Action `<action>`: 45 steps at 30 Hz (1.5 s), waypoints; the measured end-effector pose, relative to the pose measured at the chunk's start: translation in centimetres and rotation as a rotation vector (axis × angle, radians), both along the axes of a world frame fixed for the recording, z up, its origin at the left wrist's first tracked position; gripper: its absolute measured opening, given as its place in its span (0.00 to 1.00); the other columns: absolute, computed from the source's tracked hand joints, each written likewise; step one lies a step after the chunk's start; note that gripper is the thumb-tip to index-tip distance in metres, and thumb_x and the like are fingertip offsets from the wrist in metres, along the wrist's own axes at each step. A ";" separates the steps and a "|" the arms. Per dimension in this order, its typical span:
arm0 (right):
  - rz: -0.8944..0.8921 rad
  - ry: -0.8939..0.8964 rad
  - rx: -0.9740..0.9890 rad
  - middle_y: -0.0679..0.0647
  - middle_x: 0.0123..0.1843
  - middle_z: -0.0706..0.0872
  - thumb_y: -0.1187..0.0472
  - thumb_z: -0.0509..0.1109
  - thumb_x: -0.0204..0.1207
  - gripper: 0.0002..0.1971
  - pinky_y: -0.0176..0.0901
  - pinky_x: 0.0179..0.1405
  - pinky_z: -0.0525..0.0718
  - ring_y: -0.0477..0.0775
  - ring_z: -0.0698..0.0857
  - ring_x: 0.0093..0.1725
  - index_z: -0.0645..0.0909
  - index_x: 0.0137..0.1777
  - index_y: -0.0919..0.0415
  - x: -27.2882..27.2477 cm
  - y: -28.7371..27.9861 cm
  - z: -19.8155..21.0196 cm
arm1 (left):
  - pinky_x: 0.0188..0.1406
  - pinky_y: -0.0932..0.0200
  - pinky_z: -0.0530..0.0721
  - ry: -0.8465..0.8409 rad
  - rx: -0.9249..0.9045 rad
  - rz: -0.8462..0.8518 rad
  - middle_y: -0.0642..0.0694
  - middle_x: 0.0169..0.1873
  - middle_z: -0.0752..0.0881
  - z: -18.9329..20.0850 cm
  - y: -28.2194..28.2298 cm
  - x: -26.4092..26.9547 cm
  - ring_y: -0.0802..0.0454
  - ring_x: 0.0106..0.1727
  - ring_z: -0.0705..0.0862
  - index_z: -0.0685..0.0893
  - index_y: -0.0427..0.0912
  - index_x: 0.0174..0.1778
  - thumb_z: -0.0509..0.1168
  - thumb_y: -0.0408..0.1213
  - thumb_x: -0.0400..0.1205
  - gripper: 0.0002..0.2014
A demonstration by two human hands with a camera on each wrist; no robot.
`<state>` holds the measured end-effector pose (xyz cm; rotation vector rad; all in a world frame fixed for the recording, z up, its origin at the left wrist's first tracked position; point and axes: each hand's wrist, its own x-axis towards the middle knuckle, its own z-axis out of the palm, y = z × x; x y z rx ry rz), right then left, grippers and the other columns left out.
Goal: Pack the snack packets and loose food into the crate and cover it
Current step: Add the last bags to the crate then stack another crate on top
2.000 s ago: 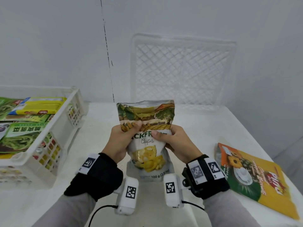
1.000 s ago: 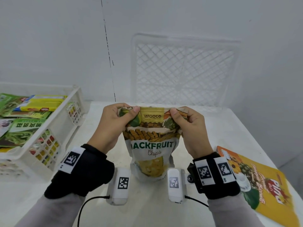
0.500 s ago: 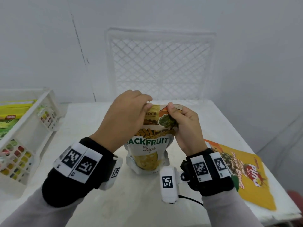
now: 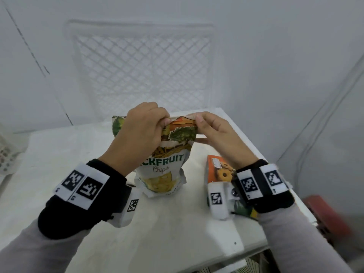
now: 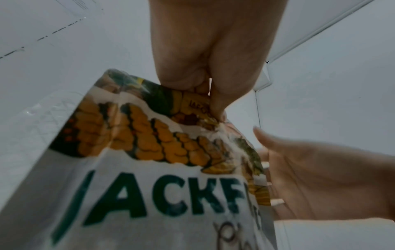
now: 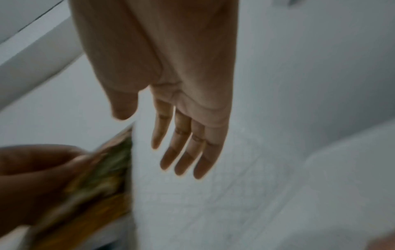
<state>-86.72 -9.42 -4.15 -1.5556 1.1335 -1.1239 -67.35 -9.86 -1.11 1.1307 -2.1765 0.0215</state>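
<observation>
A jackfruit chips bag (image 4: pixel 163 168) stands upright on the white table (image 4: pixel 59 174), in front of me. My left hand (image 4: pixel 165 121) pinches its top edge near the middle; the left wrist view shows thumb and fingers squeezed on the printed top (image 5: pixel 213 104). My right hand (image 4: pixel 199 123) is at the bag's top right corner. In the right wrist view its fingers (image 6: pixel 183 148) are straight and spread, with the thumb apart and nothing between them. The bag's edge (image 6: pixel 96 186) shows beside it, blurred.
An orange and yellow snack packet (image 4: pixel 220 170) lies flat under my right wrist, near the table's right edge. A white lattice crate part (image 4: pixel 141 64) leans against the back wall. The white crate's corner (image 4: pixel 7 154) shows at far left. A red object (image 4: pixel 325 213) sits beyond the table.
Both hands went from the bag's middle up to its top. My left hand slid right along the top edge, and my right hand's fingers straightened. The view turned right, so the filled crate left the frame.
</observation>
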 end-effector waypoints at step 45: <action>-0.307 0.363 -0.413 0.44 0.40 0.84 0.47 0.55 0.83 0.09 0.48 0.33 0.83 0.44 0.84 0.37 0.69 0.50 0.52 7.6 -1.2 2.9 | 0.27 0.51 0.69 0.075 -0.158 0.581 0.37 0.28 0.78 6.7 2.5 15.2 0.41 0.29 0.73 0.73 0.35 0.47 0.54 0.37 0.86 0.08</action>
